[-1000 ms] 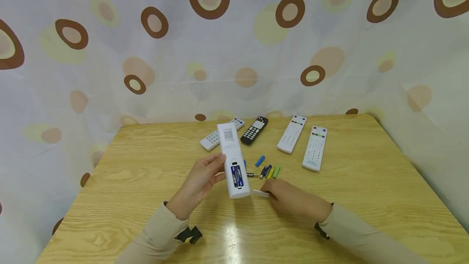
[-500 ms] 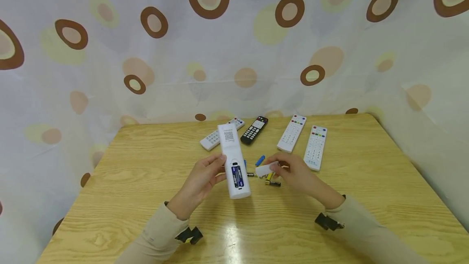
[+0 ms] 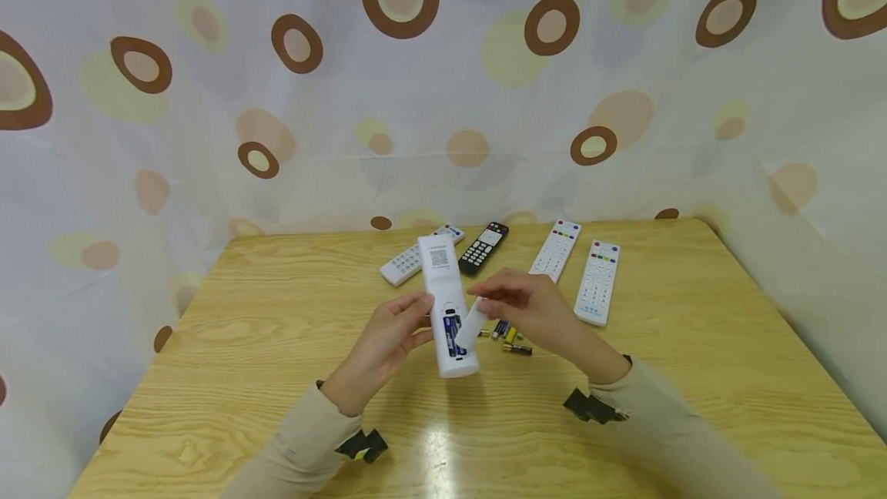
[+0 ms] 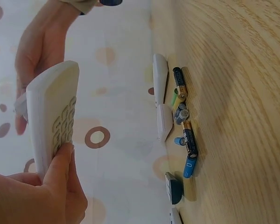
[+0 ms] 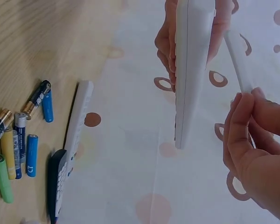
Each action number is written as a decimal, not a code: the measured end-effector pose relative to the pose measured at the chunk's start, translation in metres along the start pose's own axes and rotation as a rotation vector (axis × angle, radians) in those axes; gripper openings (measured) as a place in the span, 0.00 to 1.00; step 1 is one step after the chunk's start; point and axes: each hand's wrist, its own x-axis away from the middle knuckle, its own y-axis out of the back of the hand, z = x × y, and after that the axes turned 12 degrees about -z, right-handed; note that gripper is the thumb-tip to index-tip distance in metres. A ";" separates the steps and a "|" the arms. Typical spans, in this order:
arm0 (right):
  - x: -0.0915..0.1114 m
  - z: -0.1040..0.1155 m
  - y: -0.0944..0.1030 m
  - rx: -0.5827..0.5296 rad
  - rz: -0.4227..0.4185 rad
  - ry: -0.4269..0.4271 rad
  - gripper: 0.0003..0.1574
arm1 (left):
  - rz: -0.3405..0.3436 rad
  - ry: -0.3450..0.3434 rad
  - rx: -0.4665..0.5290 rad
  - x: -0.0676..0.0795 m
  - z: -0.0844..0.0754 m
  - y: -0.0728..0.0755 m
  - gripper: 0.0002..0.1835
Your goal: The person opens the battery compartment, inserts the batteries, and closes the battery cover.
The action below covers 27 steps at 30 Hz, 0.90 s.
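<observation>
In the head view my left hand [image 3: 383, 345] grips a white remote control [image 3: 440, 277] by its side, back facing me. Two dark blue batteries [image 3: 452, 329] lie in its uncovered compartment. My right hand [image 3: 530, 310] pinches a white battery cover [image 3: 472, 324] between thumb and fingers, tilted over the compartment's right side. From the right wrist, a gap shows between the cover [image 5: 238, 60] and the back of the remote [image 5: 193, 70]. In the left wrist view, the left fingers [image 4: 60, 172] lie on the remote's button side.
Loose batteries [image 3: 517, 349] in several colours lie on the wooden table [image 3: 277, 422] below and behind the right hand. Farther back are a black remote [image 3: 483, 248] and white remotes, one [image 3: 597, 282] at the right, another [image 3: 400, 264] partly behind the held remote. A patterned cloth [image 3: 443, 98] hangs behind.
My right hand has risen from the table with the battery cover and moved left over the remote's compartment. One dark battery now lies apart, nearer me. The left hand has barely moved.
</observation>
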 end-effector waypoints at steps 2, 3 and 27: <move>-0.001 0.003 -0.004 0.012 0.006 -0.048 0.08 | 0.006 -0.001 -0.001 0.000 0.001 -0.001 0.17; -0.002 0.006 -0.006 0.022 0.005 -0.063 0.08 | 0.009 -0.001 -0.002 0.000 0.001 -0.001 0.17; -0.008 0.012 -0.015 0.131 0.105 0.005 0.04 | 0.054 -0.006 -0.035 0.002 0.002 -0.007 0.18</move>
